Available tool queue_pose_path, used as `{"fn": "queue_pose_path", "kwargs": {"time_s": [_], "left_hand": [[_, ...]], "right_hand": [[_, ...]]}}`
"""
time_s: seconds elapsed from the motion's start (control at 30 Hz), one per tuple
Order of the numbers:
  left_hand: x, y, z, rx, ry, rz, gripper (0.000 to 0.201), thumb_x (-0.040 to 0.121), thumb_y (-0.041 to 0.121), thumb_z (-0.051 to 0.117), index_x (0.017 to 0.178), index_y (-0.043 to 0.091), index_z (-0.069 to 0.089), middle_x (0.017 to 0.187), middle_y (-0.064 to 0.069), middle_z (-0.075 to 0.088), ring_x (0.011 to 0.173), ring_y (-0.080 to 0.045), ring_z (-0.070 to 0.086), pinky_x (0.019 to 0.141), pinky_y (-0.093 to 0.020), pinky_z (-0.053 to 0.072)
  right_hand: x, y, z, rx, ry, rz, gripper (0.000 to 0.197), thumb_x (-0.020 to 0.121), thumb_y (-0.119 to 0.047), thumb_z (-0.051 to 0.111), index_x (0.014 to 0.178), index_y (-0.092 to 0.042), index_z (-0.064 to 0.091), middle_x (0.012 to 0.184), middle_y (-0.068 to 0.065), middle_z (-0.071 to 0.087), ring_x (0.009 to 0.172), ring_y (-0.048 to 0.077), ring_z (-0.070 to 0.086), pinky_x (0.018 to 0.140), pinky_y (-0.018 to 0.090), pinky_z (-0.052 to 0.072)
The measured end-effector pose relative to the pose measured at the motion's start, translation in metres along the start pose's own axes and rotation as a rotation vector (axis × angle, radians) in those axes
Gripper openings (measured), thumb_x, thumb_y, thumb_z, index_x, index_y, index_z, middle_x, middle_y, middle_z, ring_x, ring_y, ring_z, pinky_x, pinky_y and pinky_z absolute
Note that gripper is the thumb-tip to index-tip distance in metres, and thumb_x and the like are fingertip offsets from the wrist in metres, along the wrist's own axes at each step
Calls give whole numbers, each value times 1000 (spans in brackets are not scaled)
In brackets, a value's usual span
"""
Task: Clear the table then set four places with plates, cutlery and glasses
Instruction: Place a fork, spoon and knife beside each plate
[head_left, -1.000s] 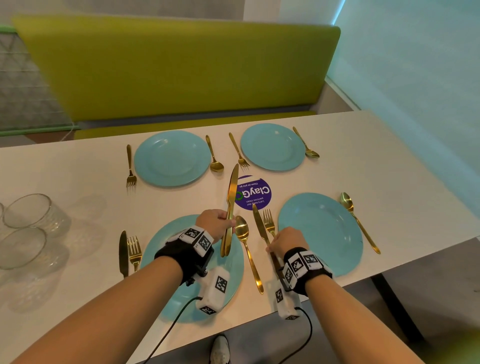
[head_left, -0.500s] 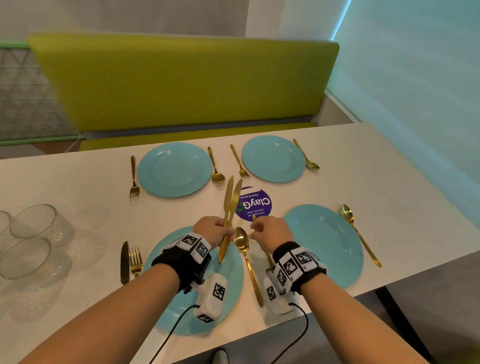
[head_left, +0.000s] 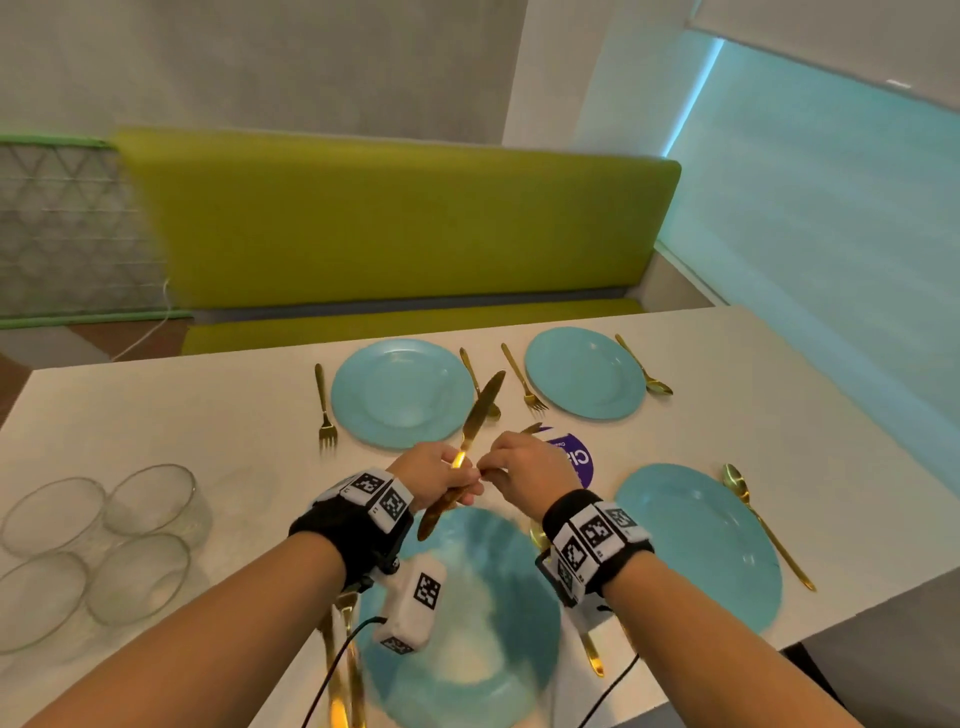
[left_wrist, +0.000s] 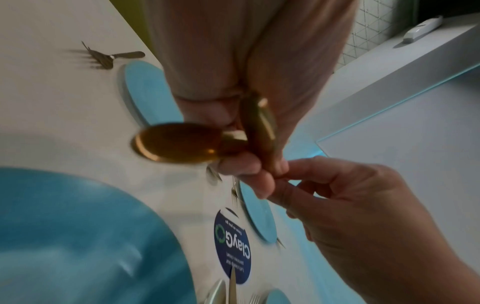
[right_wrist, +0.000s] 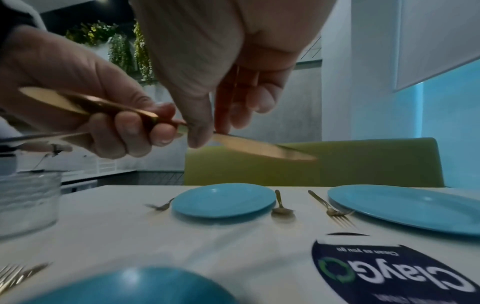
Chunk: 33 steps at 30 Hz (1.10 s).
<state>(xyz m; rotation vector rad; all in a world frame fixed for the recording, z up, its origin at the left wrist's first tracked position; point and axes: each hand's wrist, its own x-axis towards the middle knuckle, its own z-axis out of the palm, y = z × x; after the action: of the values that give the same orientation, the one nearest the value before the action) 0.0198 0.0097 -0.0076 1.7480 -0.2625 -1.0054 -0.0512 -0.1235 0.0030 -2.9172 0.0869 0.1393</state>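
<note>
Holding: left hand has its fingers curled round the handle of a gold knife, blade tilted up and away above the table.
Right hand: thumb and fingers pinch a second knife at the neck, touching the left fingertips.
Plates: four blue ones; the near-left plate lies under both wrists.
Glasses: four, grouped at the left edge.
Sticker: round, purple, between the plates.

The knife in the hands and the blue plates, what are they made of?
The knife, held in the left hand, looks like metal with a shiny gold finish: it glints and mirrors light. The plates look like smooth glazed ceramic or maybe plastic; their soft sheen leaves that open.
</note>
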Motion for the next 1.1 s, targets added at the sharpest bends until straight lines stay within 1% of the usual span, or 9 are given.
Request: {"fn": "queue_pose_path", "kwargs": {"time_s": [0.1, 0.2, 0.43, 0.53, 0.7, 0.8, 0.97, 1.03, 1.1], "left_hand": [[4, 4, -20, -88, 80, -1, 16, 99, 15, 42, 88, 6, 50, 73, -8, 61, 38, -2, 57, 39, -13, 43], [15, 6, -42, -157, 204, -4, 17, 99, 20, 41, 98, 4, 47, 74, -7, 60, 54, -14, 55, 48, -21, 43], [44, 6, -87, -192, 352, -1, 12, 99, 17, 42, 97, 6, 48, 75, -6, 60, 60, -15, 53, 54, -23, 42], [58, 5, -96, -198, 393, -29, 11, 98, 16, 44, 94, 7, 50, 73, -5, 61, 59, -15, 53, 56, -24, 43], [81, 6, -106, -182, 432, -45, 10, 97, 16, 46, 95, 8, 51, 75, -3, 62, 61, -13, 55, 54, -22, 43], [91, 6, -109, -193, 450, -58, 12, 97, 18, 46, 90, 10, 52, 74, -2, 62, 62, -13, 56, 57, -22, 45], [104, 5, -112, -183, 468, -73, 14, 97, 20, 46, 85, 16, 54, 76, -1, 64, 66, -14, 58, 65, -26, 49], [108, 6, -112, -186, 473, -77, 15, 97, 20, 47, 83, 17, 53, 76, -1, 64, 67, -14, 58, 66, -26, 49], [111, 6, -112, -182, 477, -80, 17, 96, 20, 47, 80, 19, 52, 76, -1, 64, 68, -14, 58, 67, -26, 50]], "right_hand": [[15, -3, -4, 11, 35, 98, 28, 95, -25, 49, 113, -19, 69, 116, 1, 62, 110, 18, 56, 87, 29, 45], [32, 7, -7, 36, 24, 253, 24, 93, -25, 54, 108, -20, 71, 112, 4, 65, 106, 23, 58, 87, 32, 47], [105, 57, -8, 210, 64, 616, 24, 87, -26, 64, 107, -16, 72, 109, 8, 70, 102, 26, 62, 91, 33, 51], [140, 76, -8, 109, -22, 643, 30, 89, -31, 61, 111, -13, 70, 114, 9, 68, 107, 26, 62, 92, 30, 48], [185, 93, 2, -75, -194, 684, 35, 92, -37, 54, 103, -8, 69, 106, 7, 68, 101, 23, 64, 76, 26, 47], [201, 103, 13, -52, -218, 740, 29, 92, -30, 56, 86, -3, 66, 76, 5, 63, 85, 25, 61, 71, 26, 44], [212, 111, 27, -22, -193, 789, 40, 93, -28, 56, 60, -7, 48, 75, 6, 58, 85, 24, 62, 74, 26, 47], [216, 112, 29, -21, -199, 794, 43, 94, -29, 54, 58, -8, 44, 75, 5, 55, 85, 23, 62, 75, 26, 47], [220, 114, 30, 20, -193, 821, 37, 93, -29, 55, 64, -6, 52, 68, 5, 52, 78, 23, 57, 70, 26, 45]]}}
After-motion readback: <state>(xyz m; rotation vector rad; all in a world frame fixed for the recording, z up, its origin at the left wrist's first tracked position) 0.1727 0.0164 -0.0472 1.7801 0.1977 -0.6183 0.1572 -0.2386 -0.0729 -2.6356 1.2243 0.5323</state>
